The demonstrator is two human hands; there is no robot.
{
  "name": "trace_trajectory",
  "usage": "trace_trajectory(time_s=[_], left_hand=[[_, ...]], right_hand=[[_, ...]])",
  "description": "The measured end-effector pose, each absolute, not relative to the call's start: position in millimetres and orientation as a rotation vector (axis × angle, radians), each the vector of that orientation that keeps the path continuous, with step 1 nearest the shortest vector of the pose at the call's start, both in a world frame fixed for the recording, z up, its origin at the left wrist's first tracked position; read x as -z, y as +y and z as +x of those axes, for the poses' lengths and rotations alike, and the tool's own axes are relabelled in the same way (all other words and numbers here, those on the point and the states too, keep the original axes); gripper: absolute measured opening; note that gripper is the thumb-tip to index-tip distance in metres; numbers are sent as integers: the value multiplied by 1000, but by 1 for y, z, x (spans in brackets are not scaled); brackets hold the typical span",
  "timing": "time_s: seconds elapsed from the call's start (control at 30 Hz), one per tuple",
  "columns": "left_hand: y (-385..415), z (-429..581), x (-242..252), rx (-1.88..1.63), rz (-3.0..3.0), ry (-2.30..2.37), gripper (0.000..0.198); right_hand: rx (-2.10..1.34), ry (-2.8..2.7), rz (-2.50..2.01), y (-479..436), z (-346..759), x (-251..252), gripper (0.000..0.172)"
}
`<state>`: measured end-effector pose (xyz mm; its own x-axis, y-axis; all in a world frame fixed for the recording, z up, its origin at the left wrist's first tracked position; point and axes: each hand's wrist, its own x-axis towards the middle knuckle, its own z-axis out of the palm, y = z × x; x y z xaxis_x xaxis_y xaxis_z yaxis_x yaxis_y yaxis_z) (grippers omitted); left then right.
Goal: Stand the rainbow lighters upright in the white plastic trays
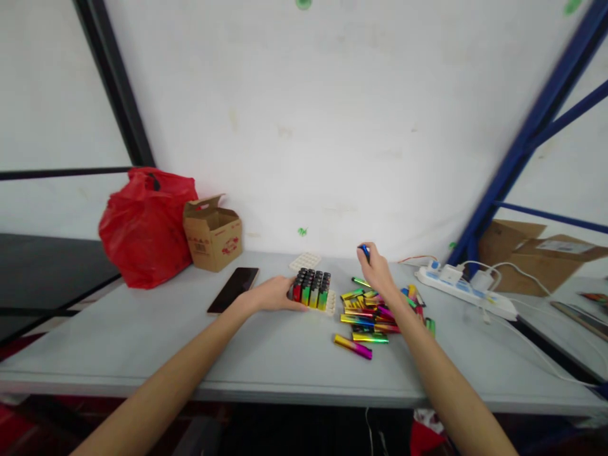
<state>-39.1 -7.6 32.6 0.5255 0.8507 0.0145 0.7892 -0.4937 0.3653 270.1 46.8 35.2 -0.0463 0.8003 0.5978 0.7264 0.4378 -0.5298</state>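
My left hand (270,295) rests on the grey table (142,342) with its fingers against the left side of a white tray (331,303) filled with several upright colourful lighters (312,288). My right hand (379,270) is raised above a loose pile of lighters (370,313) and pinches a blue lighter (365,251) between its fingertips. One pink and yellow lighter (353,346) lies apart in front of the pile. An empty white tray (305,260) lies behind the filled one.
A black phone (233,289) lies left of my left hand. Behind it stand a small cardboard box (212,233) and a red plastic bag (145,225). A white power strip (463,289) with chargers and cables lies at the right, near a blue rack frame (522,139).
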Motion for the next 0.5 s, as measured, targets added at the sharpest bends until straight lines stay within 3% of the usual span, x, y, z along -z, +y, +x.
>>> trace_trajectory(time_s=[0.37,0.5], left_hand=[[-6,-39,-32,-271,2417,1368,72],[-6,-38,-31,-274,2435,1401,75]], right_hand=[[-249,-1871,-1137,19,225,-37,51],[-349,-1811,-1103,16,219,-34,46]])
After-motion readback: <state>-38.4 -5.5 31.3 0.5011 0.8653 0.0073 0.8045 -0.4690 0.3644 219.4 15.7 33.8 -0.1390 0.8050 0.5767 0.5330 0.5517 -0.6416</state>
